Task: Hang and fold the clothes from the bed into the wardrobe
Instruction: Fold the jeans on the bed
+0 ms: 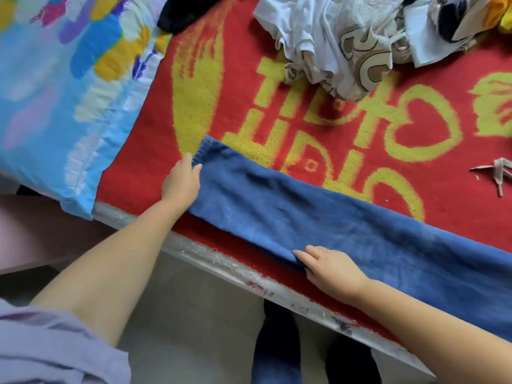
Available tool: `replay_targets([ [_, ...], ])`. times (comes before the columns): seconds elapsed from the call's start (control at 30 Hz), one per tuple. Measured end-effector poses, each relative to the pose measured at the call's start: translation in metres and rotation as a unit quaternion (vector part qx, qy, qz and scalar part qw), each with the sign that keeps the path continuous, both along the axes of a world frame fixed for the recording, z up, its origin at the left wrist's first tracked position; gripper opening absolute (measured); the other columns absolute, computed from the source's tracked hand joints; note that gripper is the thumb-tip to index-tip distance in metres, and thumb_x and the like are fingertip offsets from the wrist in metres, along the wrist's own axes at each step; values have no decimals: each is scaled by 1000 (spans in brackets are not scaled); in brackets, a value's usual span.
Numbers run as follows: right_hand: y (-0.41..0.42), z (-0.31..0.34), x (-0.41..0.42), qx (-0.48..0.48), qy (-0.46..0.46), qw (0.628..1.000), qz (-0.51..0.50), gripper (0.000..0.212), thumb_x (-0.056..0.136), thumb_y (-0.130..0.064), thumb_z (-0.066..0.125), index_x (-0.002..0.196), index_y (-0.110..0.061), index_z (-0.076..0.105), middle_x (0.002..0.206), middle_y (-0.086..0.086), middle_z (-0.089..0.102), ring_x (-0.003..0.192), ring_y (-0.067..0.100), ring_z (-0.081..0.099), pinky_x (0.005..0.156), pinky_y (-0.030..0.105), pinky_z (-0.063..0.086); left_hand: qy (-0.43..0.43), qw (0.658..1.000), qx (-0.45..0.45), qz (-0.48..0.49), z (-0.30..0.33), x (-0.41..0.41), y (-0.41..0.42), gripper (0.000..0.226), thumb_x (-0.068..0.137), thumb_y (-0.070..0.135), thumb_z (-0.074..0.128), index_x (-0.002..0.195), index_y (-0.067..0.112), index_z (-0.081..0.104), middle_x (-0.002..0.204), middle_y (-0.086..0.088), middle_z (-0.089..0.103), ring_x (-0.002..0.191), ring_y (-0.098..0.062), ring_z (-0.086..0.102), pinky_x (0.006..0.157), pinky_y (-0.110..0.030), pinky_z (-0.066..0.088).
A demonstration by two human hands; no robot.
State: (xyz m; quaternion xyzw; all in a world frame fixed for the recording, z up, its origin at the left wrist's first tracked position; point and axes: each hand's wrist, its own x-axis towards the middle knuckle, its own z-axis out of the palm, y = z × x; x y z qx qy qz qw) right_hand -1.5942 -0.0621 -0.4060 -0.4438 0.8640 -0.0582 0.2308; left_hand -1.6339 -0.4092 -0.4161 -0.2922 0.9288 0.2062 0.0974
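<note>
- Right hand pinches the near edge of the blue jeans, laid along the bed's front.
- Left hand grips their hem.
- Beyond, crumpled clothes pile on red blanket.

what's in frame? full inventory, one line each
jeans: 1, blue, laid flat along bed's near edge
blanket: 1, red with yellow pattern, covering bed
pillow: 1, light blue, multicoloured print, left
clothes pile: 1, white, beige, dark and yellow, top right
dark garment: 1, black, top centre
hanger: 1, pale, right edge, partly cut off
left hand: pinches jeans hem
right hand: grips jeans' near edge
</note>
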Motion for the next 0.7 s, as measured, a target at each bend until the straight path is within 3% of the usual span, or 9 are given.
replay_targets([
  [0.07,2,0,-4,-29,40,998,35,49,50,-9,87,98,-13,75,64,-1,55,48,19,53,30,22,34,58,997,-43,1,0,0,2,24,101,23,38,103,1,49,106,-25,58,95,-46,55,71,-46,38],
  [0.13,5,-5,-2,-49,55,996,45,58,50,-12,87,106,-14,74,66,-2,56,50,18,53,33,22,38,75,996,-39,25,-5,0,3,25,101,22,37,101,1,51,105,-25,58,93,-47,55,68,-43,35],
  [0.3,-1,-10,17,-20,77,997,3,69,62,-41,81,126,-23,63,86,-2,61,71,18,60,62,28,50,-4,978,184,100,-11,-18,-7,38,92,35,59,117,6,52,111,-15,63,107,-31,59,85,-35,41],
  [0.4,-6,-9,18,-60,103,992,-48,63,72,-40,77,130,-23,60,114,7,64,103,28,64,87,45,51,-26,985,168,36,-6,-25,-18,22,89,40,62,86,18,62,92,-10,67,98,-31,64,70,-30,37],
  [0.47,-11,-7,13,-34,89,990,-104,62,82,-40,67,140,-26,49,142,13,48,133,34,44,100,62,35,6,996,87,6,-3,-24,-25,25,88,47,60,79,23,57,91,-14,69,93,-35,63,67,-31,36],
  [0.5,-12,-7,10,8,53,989,-137,63,88,-44,59,146,-29,38,153,13,32,143,35,26,102,68,26,12,999,52,1,-1,-22,-25,29,86,52,59,79,24,55,93,-15,69,92,-37,62,67,-33,37],
  [0.57,-7,-13,3,128,-65,977,-161,66,95,-56,38,151,-41,6,161,2,-12,144,29,-19,104,73,6,-12,1000,-4,2,-2,-14,-22,36,86,57,55,84,21,55,96,-17,67,94,-39,61,69,-37,39],
  [0.6,-4,-17,-1,173,-108,967,-153,68,95,-61,32,149,-46,-6,156,-4,-29,139,25,-32,104,75,0,-36,999,-18,4,-5,-13,-18,38,87,56,54,89,18,56,100,-18,66,96,-40,61,72,-39,41],
  [0.7,-2,-14,-11,209,-191,950,-131,74,92,-63,38,146,-50,-11,150,-10,-39,139,24,-35,99,78,-1,-67,998,-9,20,8,-20,2,38,92,46,53,100,10,57,108,-24,63,102,-43,58,80,-42,43],
])
